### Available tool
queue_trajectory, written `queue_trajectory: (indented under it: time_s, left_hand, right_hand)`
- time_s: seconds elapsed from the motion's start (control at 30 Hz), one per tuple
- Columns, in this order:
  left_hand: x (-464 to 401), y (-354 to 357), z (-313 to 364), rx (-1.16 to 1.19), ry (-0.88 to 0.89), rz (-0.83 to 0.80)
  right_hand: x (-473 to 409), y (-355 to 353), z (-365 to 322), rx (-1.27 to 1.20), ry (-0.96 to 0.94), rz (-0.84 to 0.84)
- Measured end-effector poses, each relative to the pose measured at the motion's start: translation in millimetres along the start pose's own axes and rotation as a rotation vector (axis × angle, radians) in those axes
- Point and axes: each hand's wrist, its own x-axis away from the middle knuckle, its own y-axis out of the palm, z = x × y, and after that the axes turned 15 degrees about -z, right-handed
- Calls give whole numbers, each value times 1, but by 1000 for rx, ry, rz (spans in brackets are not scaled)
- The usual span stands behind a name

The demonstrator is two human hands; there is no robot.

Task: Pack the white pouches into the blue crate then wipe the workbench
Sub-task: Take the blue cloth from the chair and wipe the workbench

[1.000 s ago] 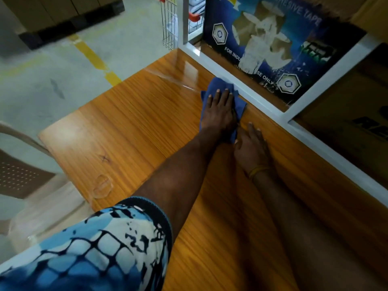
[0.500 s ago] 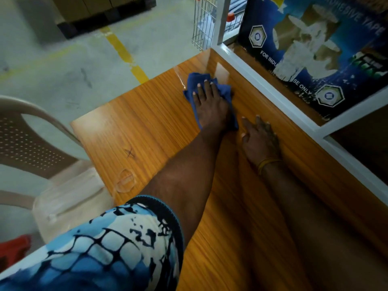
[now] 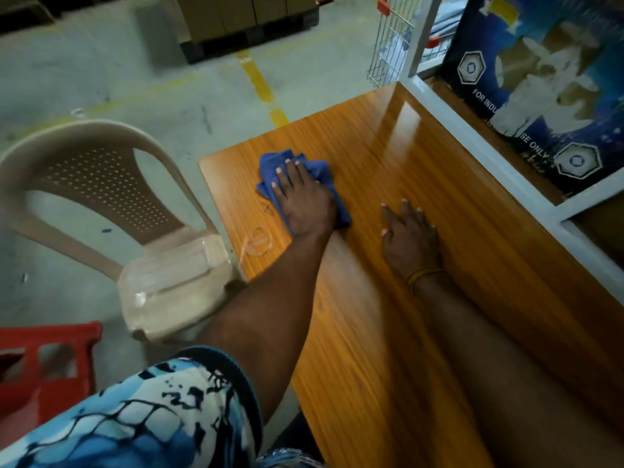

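My left hand (image 3: pixel 304 201) presses flat on a crumpled blue cloth (image 3: pixel 270 163) near the far left edge of the wooden workbench (image 3: pixel 358 332). The cloth sticks out past my fingertips and beside my palm. To its right, my right hand (image 3: pixel 408 238) lies flat on the bare wood with fingers spread, holding nothing; a yellow band circles its wrist. No white pouches and no blue crate are in view.
A beige plastic chair (image 3: pixel 101 184) stands against the bench's left edge, with a red crate (image 3: pixel 44 359) nearer me on the floor. A white frame (image 3: pixel 472 136) borders the bench on the right, with a blue printed carton (image 3: pixel 540 96) behind it. A wire cart (image 3: pixel 391 45) stands beyond the far corner.
My left hand has slid the blue cloth from the white frame at the far right corner across to the bench's left edge. My right hand has stayed flat on the wood.
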Motion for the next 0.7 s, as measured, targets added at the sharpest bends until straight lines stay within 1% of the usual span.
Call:
queue_trajectory:
  time_s: [0.1,0.23,0.33,0.4,0.5,0.7]
  left_hand:
    - [28,-9,-34,-2,-54,10]
    - [65,-13,-73,1,-129,2]
    - [95,-11,-94,7,-193,6]
    - [117,-10,-102,51,-217,-1]
    - [151,-6,-111,108,-197,-22]
    - [214,2,-119,35,-105,-66]
  right_hand:
    - [23,13,-11,-7,-24,-18]
    - [59,30,-24,26,-45,-114]
    - [87,42,-28,57,-63,-160]
    - [106,49,-30,83,-80,-176]
    - [135,59,-34,105,-107,-163]
    - [181,77,-38,130,-140,-146]
